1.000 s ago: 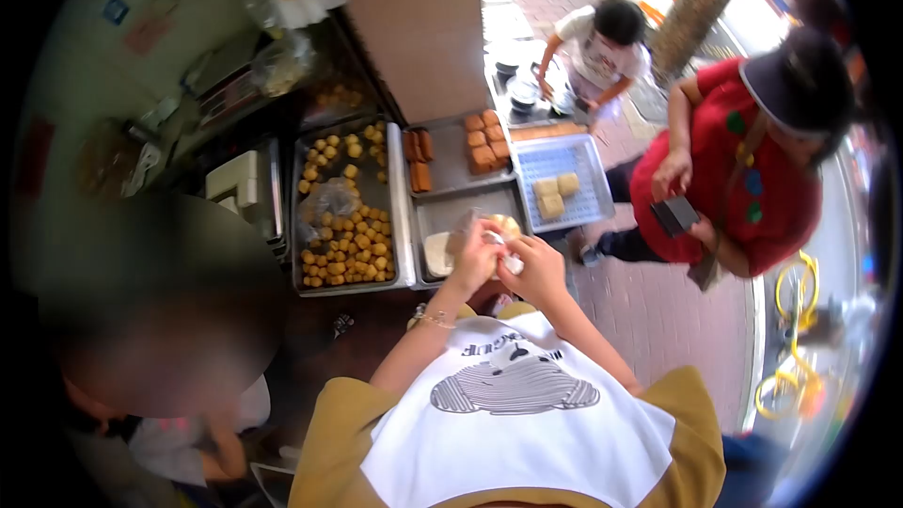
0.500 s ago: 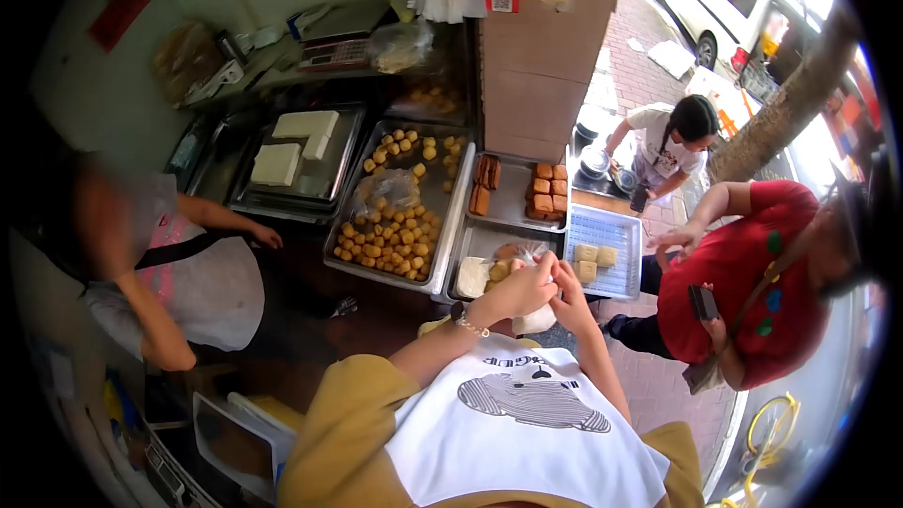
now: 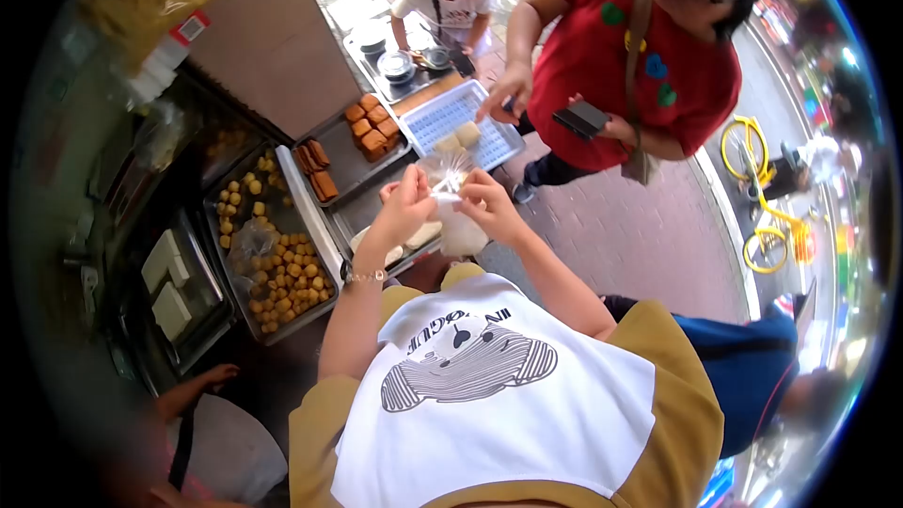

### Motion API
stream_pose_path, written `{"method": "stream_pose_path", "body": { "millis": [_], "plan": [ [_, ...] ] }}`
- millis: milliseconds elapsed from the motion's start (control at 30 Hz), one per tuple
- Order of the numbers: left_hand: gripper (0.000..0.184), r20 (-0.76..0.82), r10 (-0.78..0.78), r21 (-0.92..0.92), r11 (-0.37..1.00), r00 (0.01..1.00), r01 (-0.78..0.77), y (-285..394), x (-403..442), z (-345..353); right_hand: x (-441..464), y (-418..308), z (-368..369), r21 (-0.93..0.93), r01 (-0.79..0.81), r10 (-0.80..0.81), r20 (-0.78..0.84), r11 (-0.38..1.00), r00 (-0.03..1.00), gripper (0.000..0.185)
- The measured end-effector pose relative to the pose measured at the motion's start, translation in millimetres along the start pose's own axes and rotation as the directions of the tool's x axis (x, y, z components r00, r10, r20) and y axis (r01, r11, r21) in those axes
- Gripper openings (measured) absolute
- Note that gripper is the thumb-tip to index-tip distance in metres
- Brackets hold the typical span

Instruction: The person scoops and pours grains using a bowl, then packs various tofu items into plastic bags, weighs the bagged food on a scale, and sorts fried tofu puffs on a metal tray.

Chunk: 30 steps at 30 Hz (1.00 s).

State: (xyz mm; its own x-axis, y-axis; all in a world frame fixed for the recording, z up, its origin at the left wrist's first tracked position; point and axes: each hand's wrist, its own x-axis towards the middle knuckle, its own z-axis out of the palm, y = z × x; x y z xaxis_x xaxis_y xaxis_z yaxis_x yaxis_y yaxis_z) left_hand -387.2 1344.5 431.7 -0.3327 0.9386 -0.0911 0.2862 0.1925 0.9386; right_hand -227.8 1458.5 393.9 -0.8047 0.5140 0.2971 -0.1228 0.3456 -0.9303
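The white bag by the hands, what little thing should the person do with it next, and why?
Perhaps spread its top gently: the left hand and right hand seem to pinch the white bag near its top, while its body hangs below. Crinkled clear plastic shows just above, so I can't tell whether the top is open.

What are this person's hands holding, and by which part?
The left hand and right hand hold a white plastic bag near its top, its body hanging below.
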Motion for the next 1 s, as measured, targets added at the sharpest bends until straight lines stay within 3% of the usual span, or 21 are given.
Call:
{"method": "stream_pose_path", "body": {
  "millis": [33, 67, 133, 233, 367, 533, 667, 767, 867, 933, 1000],
  "plan": [
    [0.018, 0.059, -0.032, -0.007, 0.999, 0.998, 0.032, 7.0, 8.3, 1.3, -2.6, -0.4, -9.6, 0.044, -0.101, 0.1, 0.028, 0.994, 0.995, 0.015],
    [0.02, 0.101, -0.011, 0.124, 0.992, 0.995, -0.001, 6.1, 15.4, 5.2, -7.8, 8.4, -16.1, 0.149, -0.155, 0.153, 0.028, 0.977, 0.988, 0.017],
    [0.023, 0.091, 0.132, 0.262, 0.953, 0.987, -0.152, 4.1, 22.7, 19.9, -14.1, 12.8, -27.0, 0.253, -0.216, 0.214, 0.037, 0.943, 0.976, 0.02],
    [0.026, 0.055, 0.262, 0.368, 0.892, 0.964, -0.263, 2.2, 24.4, 36.4, -24.1, 8.5, -29.6, 0.538, -0.369, 0.435, 0.005, 0.758, 0.9, 0.019],
    [0.023, 0.003, 0.339, 0.417, 0.855, 0.941, -0.309, -23.3, 19.4, 53.3, -34.0, 23.8, -32.9, 0.388, -0.34, 0.383, -0.036, 0.856, 0.923, 0.017],
    [0.019, -0.003, 0.3, 0.418, 0.867, 0.954, -0.271, -24.6, -0.1, 49.9, -39.3, 26.1, -26.6, 0.398, -0.403, 0.428, 0.027, 0.824, 0.903, 0.018],
    [0.02, -0.106, 0.294, 0.41, 0.883, 0.95, -0.227, -34.4, -19.3, 41.6, -35.2, 20.4, -11.4, 0.418, -0.453, 0.45, 0.111, 0.787, 0.886, 0.016],
    [0.02, -0.087, 0.224, 0.402, 0.9, 0.971, -0.171, -31.4, -33.3, 31.9, -35.0, 30.6, -2.0, 0.316, -0.413, 0.393, 0.13, 0.854, 0.91, 0.015],
    [0.021, -0.127, 0.243, 0.424, 0.89, 0.962, -0.169, -36.3, -42.1, 26.1, -21.3, 7.2, 5.1, 0.018, -0.366, 0.361, 0.129, 0.93, 0.923, 0.016],
    [0.018, -0.167, 0.219, 0.419, 0.898, 0.961, -0.131, -37.6, -48.7, 23.9, -14.3, 5.7, 15.9, -0.19, -0.229, 0.248, 0.086, 0.955, 0.965, 0.019],
    [0.015, -0.199, 0.177, 0.409, 0.909, 0.964, -0.083, -42.2, -56.7, 19.3, -2.1, -6.5, 30.8, -0.457, -0.075, 0.131, 0.092, 0.886, 0.987, 0.015]
  ]
}}
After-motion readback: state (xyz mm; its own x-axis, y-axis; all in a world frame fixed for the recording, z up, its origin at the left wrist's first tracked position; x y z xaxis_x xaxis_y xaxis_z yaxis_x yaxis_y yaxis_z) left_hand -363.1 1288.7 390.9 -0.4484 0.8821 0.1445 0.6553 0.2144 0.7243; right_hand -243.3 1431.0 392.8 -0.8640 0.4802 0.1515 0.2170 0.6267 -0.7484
